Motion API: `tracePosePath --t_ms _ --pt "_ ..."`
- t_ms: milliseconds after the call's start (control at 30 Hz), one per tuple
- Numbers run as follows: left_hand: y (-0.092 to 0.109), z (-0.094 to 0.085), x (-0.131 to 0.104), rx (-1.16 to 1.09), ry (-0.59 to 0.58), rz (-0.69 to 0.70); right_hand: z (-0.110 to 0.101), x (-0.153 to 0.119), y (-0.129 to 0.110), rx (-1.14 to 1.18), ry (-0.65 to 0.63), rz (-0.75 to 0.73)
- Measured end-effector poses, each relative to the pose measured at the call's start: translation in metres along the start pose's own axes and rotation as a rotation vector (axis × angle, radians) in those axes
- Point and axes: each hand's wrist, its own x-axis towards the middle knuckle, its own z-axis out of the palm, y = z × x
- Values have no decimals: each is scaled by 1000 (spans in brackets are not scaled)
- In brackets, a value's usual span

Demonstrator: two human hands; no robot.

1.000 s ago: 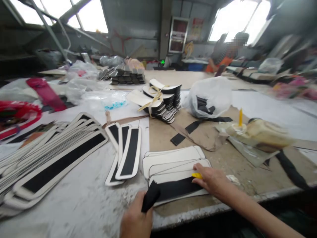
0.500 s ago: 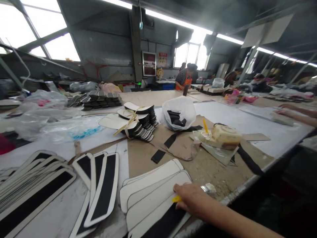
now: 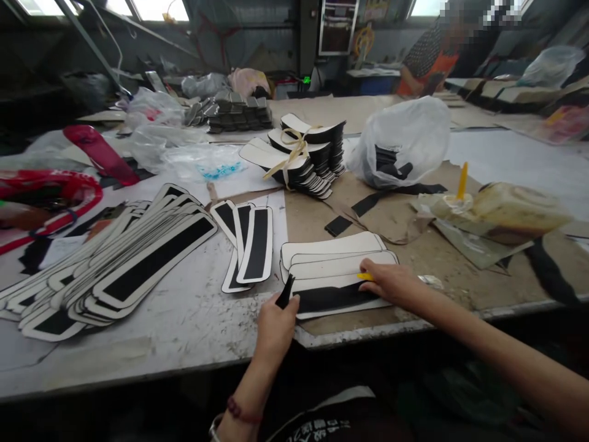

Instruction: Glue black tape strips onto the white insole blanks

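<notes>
My left hand pinches a narrow black strip that sticks up past the thumb, beside the left end of the nearest white panel. My right hand is closed round a yellow-handled tool; the tool's other end is not clear. Its fingers rest over the fanned white panels. Along the nearest panel lies a wide black strip. Left of it are several white panels with black centres, and a larger overlapping pile of them.
Behind the panels stand bundles tied with pale ribbon and a clear plastic bag of black pieces. A glue-stained container with a yellow stick sits right. The table's front edge is close. A person works across the table.
The view has tipped down and turned left. My left hand has come into view with the black strip in it. The right hand still holds the yellow-handled tool over the white panels.
</notes>
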Motion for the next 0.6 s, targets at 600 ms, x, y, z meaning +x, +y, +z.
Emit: tracePosePath --t_ms 600 --pt "-30 -31 -41 -162 -1 -207 16 -32 -18 112 31 -133"
